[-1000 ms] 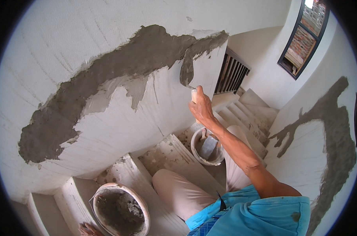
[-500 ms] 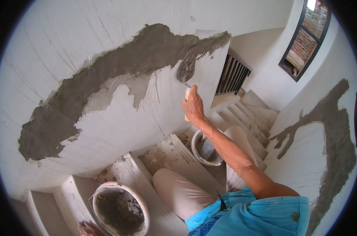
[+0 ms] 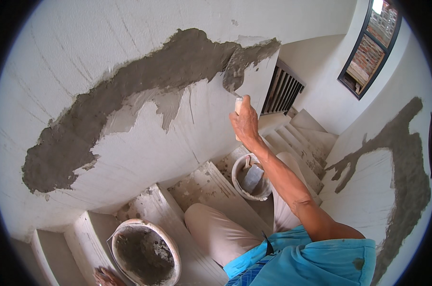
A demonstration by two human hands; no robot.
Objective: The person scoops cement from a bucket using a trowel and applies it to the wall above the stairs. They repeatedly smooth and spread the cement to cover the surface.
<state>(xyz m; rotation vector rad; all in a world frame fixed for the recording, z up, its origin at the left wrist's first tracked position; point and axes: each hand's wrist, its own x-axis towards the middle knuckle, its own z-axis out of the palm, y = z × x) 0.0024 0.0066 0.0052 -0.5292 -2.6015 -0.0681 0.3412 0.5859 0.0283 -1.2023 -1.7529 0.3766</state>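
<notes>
Right hand closed around a trowel handle works wet mortar at the wall's outer edge — bucket within reach below; left hand barely visible beside the mortar pan, grip unclear.

Landmark: small bucket, on stair step.
Right hand: above bucket, at wall.
Mortar pan: lower left of bucket.
Window: upper right.

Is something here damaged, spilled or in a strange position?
Nothing looks spilled. The grey mortar patch on the white wall is rough, with ragged edges. The right hand grips a tool handle by its right end. The mortar basin sits on a step.
</notes>
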